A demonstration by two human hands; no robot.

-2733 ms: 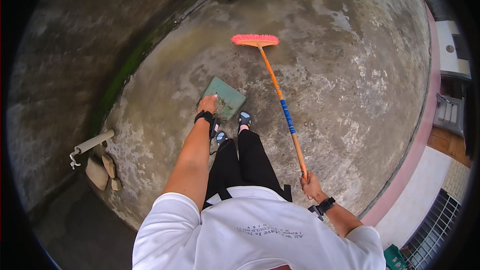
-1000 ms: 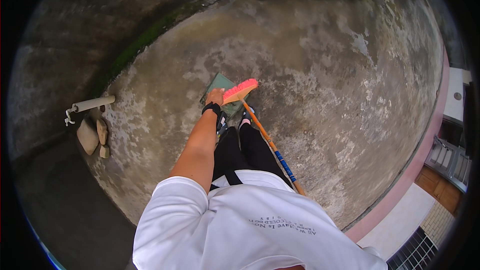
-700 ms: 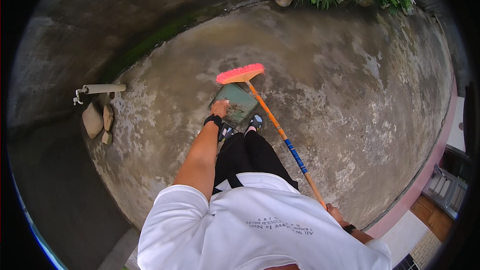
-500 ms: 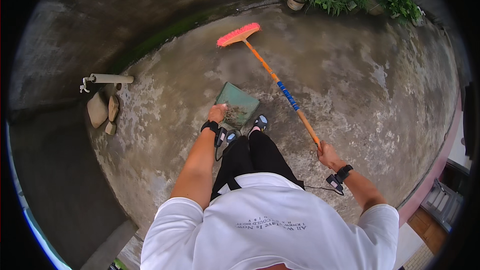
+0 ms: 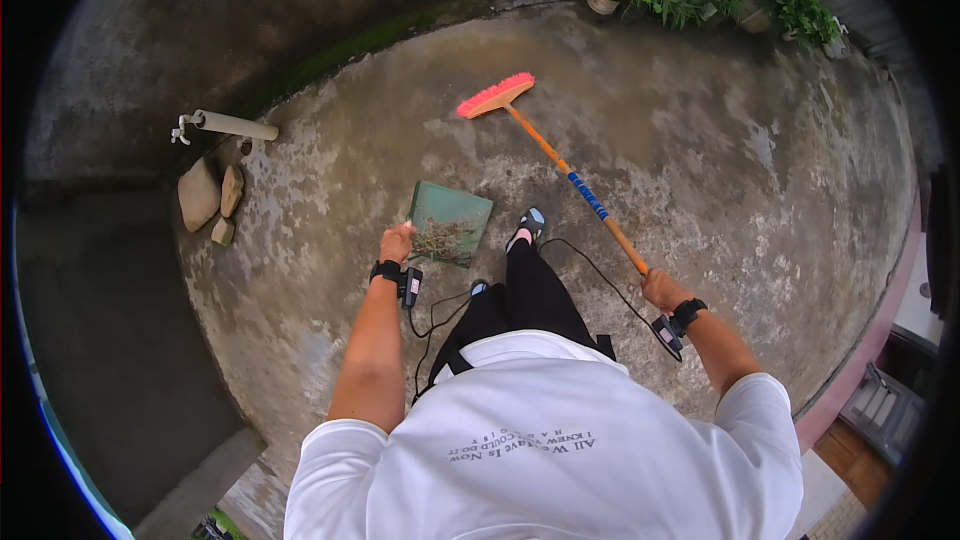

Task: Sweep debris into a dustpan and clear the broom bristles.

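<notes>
Looking nearest first, I have the right hand [image 5: 663, 292] wrapped round the tail of the broom [image 5: 586, 196], fingers curled tight. A slack cable [image 5: 598, 271] loops between that wrist and the legs; I judge it could snag on the right shoe [image 5: 533, 222] if either shifts. The left hand [image 5: 397, 241] is closed at the near-left edge of the dustpan [image 5: 455, 202], though I can't see what the fingertips pinch. The pan sits just ahead of the feet, to the left; whether it touches the concrete I can't tell. A tilt of that wrist might spill the dry litter [image 5: 445, 238]. The pan is dull green, flat and squarish, with brown scraps heaped toward its near side. Beyond it, the broom's orange head [image 5: 510, 92] bears pink bristles, well apart from the pan.
</notes>
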